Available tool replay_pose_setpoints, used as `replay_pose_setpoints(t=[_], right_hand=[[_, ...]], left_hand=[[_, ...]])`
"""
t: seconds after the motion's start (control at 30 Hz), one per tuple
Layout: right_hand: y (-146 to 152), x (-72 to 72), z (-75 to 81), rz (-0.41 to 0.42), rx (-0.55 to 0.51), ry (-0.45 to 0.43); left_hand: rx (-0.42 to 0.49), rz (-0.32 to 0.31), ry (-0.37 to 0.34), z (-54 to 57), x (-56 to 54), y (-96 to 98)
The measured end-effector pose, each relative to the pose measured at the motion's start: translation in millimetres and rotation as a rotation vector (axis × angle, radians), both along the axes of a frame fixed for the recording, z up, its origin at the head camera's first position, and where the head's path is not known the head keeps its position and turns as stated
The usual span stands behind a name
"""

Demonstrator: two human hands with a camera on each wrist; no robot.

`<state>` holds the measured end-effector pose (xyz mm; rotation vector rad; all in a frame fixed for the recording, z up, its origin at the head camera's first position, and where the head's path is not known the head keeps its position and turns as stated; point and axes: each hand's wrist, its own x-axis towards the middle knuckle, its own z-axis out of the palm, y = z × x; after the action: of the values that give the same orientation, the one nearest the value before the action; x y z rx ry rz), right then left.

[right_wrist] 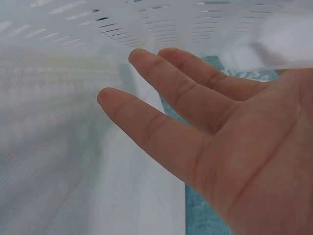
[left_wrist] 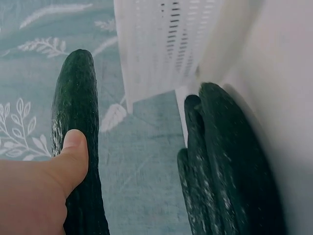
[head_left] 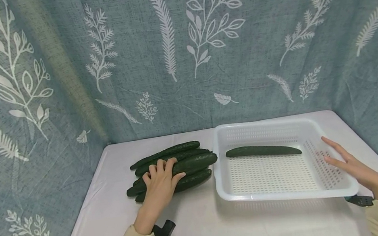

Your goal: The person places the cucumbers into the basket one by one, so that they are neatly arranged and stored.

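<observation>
My left hand [head_left: 160, 182] grips a dark green cucumber [head_left: 197, 162] over the pile of other cucumbers [head_left: 194, 179] at the left of the table. In the left wrist view the thumb lies along the held cucumber [left_wrist: 76, 112], and a gap separates it from the others [left_wrist: 234, 161]. A white perforated plastic basket [head_left: 270, 196] stands to the right, with one cucumber [head_left: 263, 151] lying in it. At the basket's right side is my right hand [head_left: 359, 170], its fingers [right_wrist: 156, 127] extended by the perforated wall and holding nothing.
A white cloth [head_left: 205, 229] covers the table. Blue-green curtains [head_left: 149, 50] with white leaf prints hang behind it and along both sides. The basket's left rim is close to the tip of the held cucumber.
</observation>
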<state>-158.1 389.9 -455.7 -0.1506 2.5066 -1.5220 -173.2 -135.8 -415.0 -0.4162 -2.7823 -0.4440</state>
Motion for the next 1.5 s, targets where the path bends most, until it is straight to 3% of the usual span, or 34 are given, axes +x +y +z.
replay_pose_setpoints(t=[0.37, 0.7, 0.93, 1.5], right_hand=[[0, -1.8, 1.2, 0.006, 0.003, 0.001], [0, -3.0, 4.9, 0.008, 0.152, 0.078], [-2, -0.8, 11.4, 0.020, 0.236, 0.113], [-7, -0.9, 9.3, 0.019, 0.258, 0.122]], left_hand=[[0.007, -0.080, -0.032, 11.6, -14.0, 27.5], [-0.007, -0.162, -0.079, 19.3, -23.6, 54.5], [-0.047, -0.228, -0.061, 25.3, -29.2, 74.9], [-0.174, -0.241, -0.194, 42.1, -43.1, 133.8]])
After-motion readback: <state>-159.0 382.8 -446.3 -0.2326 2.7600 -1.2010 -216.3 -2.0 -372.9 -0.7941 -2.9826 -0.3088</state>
